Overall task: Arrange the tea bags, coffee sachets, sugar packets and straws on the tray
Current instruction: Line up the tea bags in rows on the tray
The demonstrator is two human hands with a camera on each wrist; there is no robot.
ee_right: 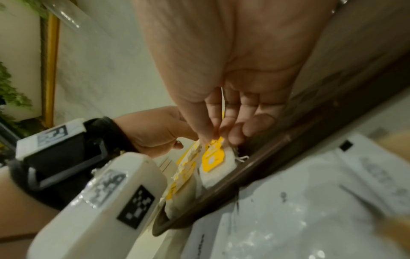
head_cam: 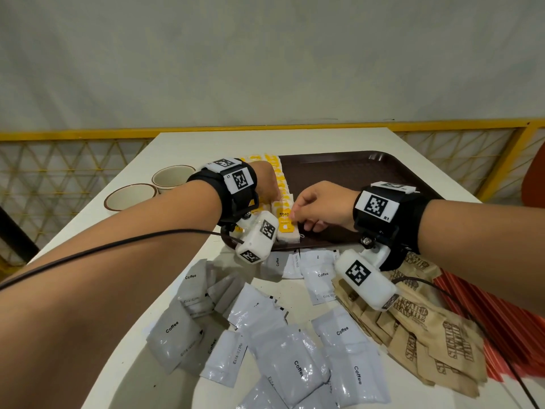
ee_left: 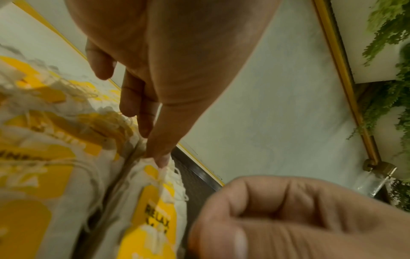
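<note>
Nearest on the white counter [head_cam: 138, 261] lies a loose heap of grey and white coffee sachets [head_cam: 295, 361], with brown sugar packets [head_cam: 433, 343] spread to their right and a bundle of red straws [head_cam: 501, 329] at the right edge, partly under the sugar. Beyond them sits the brown tray [head_cam: 339, 172], its near rim just past the farthest sachets. A row of tea bags [head_cam: 278, 184] with yellow tags runs along the tray's left side, near to far. The right hand [head_cam: 321, 206] has its fingers curled, and its grip pinches the yellow tag of the nearest tea bag [head_cam: 285, 228] between thumb and fingertips [ee_right: 213, 129] (the right wrist view shows this best); that bag rests at the tray's near left corner. The left hand [head_cam: 267, 184] is just beside it over the row, its fingers fairly straight and pointing down, one fingertip [ee_left: 162, 157] touching the top edge and string of a tea bag; it grips nothing that I can see. Left of the tray stand two cream cups [head_cam: 153, 187] with brown rims, side by side on the counter.
</note>
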